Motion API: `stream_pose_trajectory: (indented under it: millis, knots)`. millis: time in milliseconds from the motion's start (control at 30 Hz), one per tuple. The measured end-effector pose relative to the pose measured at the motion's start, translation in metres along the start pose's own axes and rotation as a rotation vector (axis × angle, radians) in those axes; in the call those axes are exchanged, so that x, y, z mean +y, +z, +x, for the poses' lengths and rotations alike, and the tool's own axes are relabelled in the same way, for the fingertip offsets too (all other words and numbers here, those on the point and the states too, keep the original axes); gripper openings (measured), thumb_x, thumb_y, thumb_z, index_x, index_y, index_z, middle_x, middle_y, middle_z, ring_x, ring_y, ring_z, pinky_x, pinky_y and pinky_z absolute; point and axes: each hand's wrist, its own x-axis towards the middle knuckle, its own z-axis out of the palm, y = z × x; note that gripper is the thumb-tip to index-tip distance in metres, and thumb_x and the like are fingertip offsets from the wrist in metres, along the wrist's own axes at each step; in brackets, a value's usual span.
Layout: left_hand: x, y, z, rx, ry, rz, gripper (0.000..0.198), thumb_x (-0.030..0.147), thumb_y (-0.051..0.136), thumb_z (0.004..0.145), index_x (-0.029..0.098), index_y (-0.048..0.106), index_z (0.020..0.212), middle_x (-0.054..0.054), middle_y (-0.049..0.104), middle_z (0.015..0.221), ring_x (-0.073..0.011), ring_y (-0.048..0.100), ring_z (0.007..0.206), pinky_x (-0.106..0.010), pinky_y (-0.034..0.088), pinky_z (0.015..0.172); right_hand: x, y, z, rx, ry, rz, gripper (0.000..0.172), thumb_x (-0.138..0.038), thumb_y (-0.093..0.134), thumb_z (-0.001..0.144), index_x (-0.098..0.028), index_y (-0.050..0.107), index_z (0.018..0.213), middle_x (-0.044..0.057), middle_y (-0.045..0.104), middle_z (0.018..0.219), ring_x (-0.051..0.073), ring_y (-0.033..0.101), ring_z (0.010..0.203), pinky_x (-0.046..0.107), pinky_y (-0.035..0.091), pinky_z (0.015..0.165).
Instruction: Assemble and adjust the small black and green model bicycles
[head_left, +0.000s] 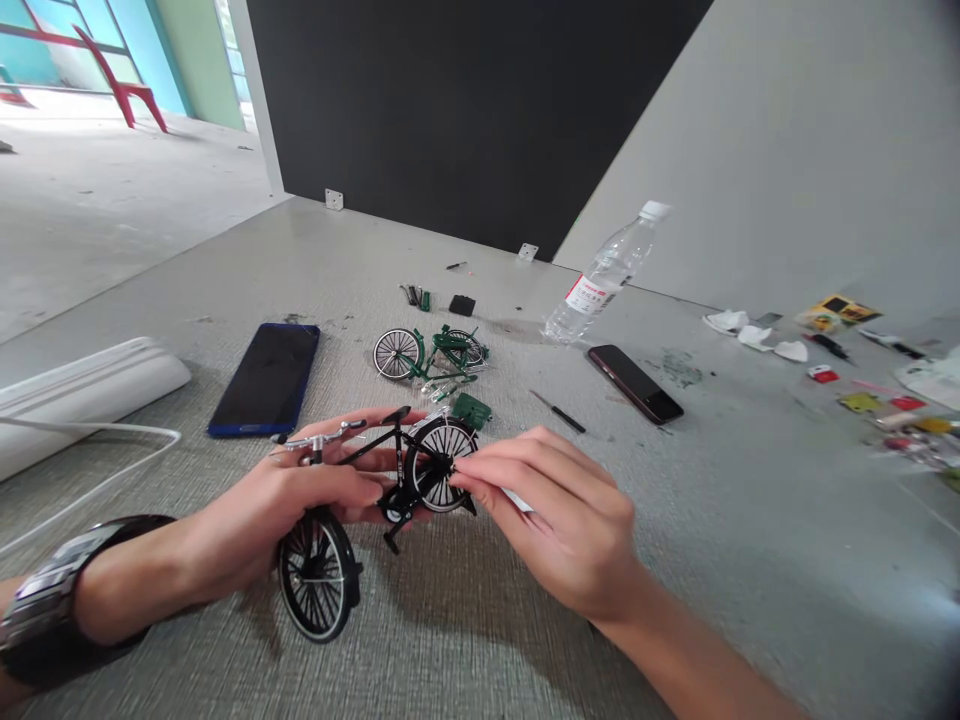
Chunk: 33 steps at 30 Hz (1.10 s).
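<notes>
Head view: black model bicycle [392, 503] held low over the grey floor [675, 560], left hand [300, 505] closed around its frame, right hand [559, 515] fingertips pinched at the rear wheel [439, 460] hub; hub fitting judged in hand, calling for a steady frame and fine fingertip control.

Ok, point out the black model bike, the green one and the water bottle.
black model bike [441, 463], head view, rear wheel.
green model bike [397, 353], head view, left wheel.
water bottle [592, 291], head view, label.

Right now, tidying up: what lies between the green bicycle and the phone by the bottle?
A small black screwdriver, seen in the head view.
</notes>
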Motion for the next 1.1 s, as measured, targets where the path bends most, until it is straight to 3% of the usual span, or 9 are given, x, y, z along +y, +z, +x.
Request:
stream_pose_trajectory:
  millis: [333, 533, 767, 967, 1100]
  knots:
    - [0.002, 0.004, 0.000, 0.016, -0.047, -0.033, 0.080, 0.005, 0.070, 0.077, 0.025, 0.048, 0.152, -0.008, 0.076, 0.121, -0.0227, 0.075, 0.100, -0.028, 0.056, 0.087, 0.002, -0.004, -0.003, -0.027, -0.058, -0.062, 0.023, -0.005, 0.071, 0.087, -0.018, 0.073, 0.106, 0.005, 0.075, 0.091, 0.017, 0.065, 0.078, 0.032, 0.053, 0.067]
    - [0.003, 0.003, 0.000, -0.012, -0.071, -0.116, 0.076, 0.006, 0.069, 0.080, 0.023, 0.048, 0.151, -0.010, 0.078, 0.116, -0.0213, 0.077, 0.088, -0.029, 0.057, 0.086, 0.002, -0.009, -0.005, -0.111, -0.163, -0.265, 0.034, -0.005, 0.067, 0.088, -0.017, 0.070, 0.121, 0.007, 0.078, 0.104, 0.019, 0.067, 0.081, 0.035, 0.054, 0.069]
    - [0.007, 0.004, 0.001, -0.013, -0.073, -0.135, 0.072, 0.005, 0.066, 0.083, 0.022, 0.049, 0.151, -0.011, 0.077, 0.117, -0.0204, 0.077, 0.086, -0.026, 0.057, 0.082, 0.002, -0.011, -0.003, -0.111, -0.306, -0.444, 0.032, -0.013, 0.076, 0.085, -0.012, 0.072, 0.117, 0.006, 0.079, 0.101, 0.019, 0.065, 0.076, 0.035, 0.052, 0.065]
    - [0.004, 0.003, 0.002, 0.005, -0.052, -0.134, 0.074, 0.005, 0.068, 0.081, 0.020, 0.049, 0.151, -0.011, 0.078, 0.116, -0.0218, 0.078, 0.087, -0.027, 0.058, 0.083, 0.002, -0.005, -0.004, -0.099, -0.129, -0.217, 0.031, -0.006, 0.067, 0.090, -0.015, 0.069, 0.119, 0.007, 0.077, 0.101, 0.018, 0.065, 0.082, 0.034, 0.055, 0.069]
    - [0.001, 0.004, 0.001, 0.017, -0.036, -0.102, 0.074, 0.006, 0.071, 0.079, 0.022, 0.052, 0.148, -0.010, 0.078, 0.117, -0.0232, 0.077, 0.093, -0.030, 0.058, 0.089, 0.000, -0.002, -0.003, -0.054, -0.039, -0.111, 0.025, -0.006, 0.066, 0.090, -0.019, 0.071, 0.111, 0.005, 0.076, 0.094, 0.017, 0.065, 0.082, 0.032, 0.055, 0.072]
